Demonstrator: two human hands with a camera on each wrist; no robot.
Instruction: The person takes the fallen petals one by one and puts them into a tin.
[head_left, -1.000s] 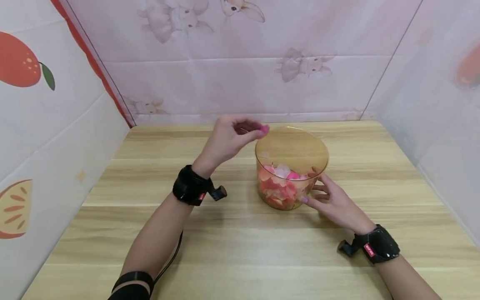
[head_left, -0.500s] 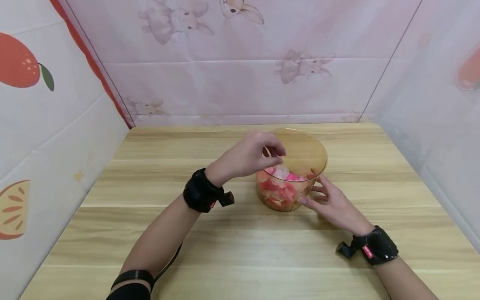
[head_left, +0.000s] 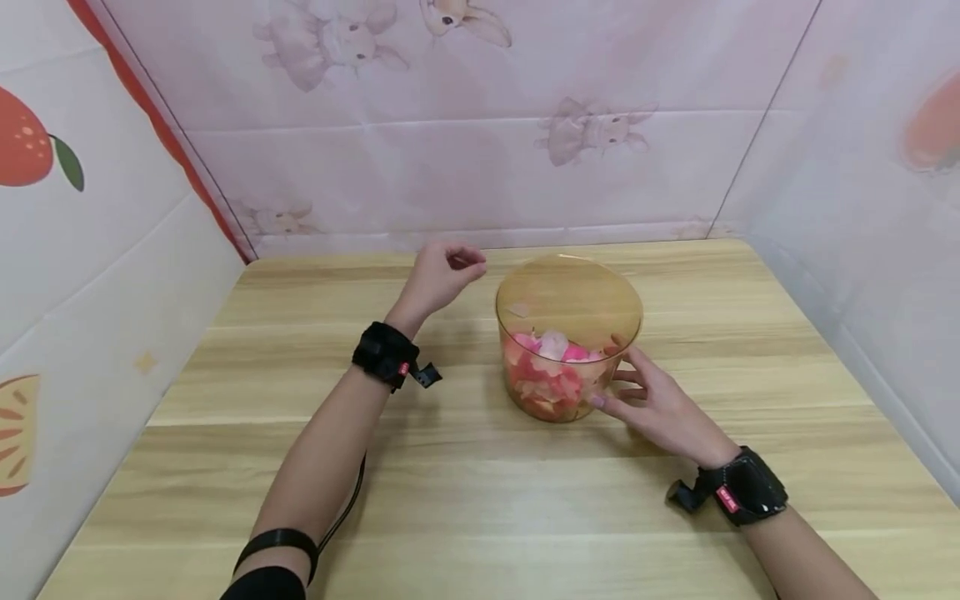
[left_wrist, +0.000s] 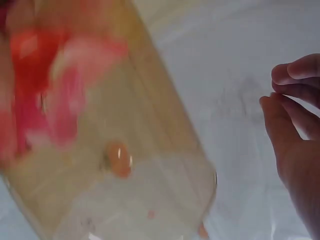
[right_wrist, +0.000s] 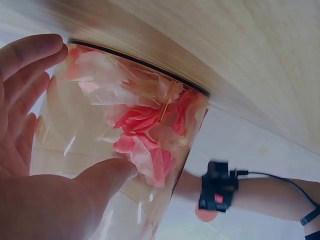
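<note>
1. Drew the left hand [head_left: 442, 271] back from over the amber tub [head_left: 577, 296] to its far left side, up off the table [head_left: 480, 500]; half a second earlier had it dipped at the rim, above the petals [head_left: 553, 375].
2. Left that grip with fingers [left_wrist: 295, 75] curled in toward the thumb and nothing visible between them. Held a pink scrap at the fingertips a second earlier, so probably dropped one more petal inside.
3. Kept the right hand [head_left: 651, 402] where it had been: fingers straight and spread against the near right wall of the tub, thumb [right_wrist: 107, 175] flat on the plastic. Steadied it, without closing round it.
4. Saw no shift in the tub, upright on the table near the middle, with the pink, red and white petals [right_wrist: 145, 130] heaped in its lower half.
5. Placed the tub touching the right grip, and just beside but clear of the left one, with a gap of bare table between.
</note>
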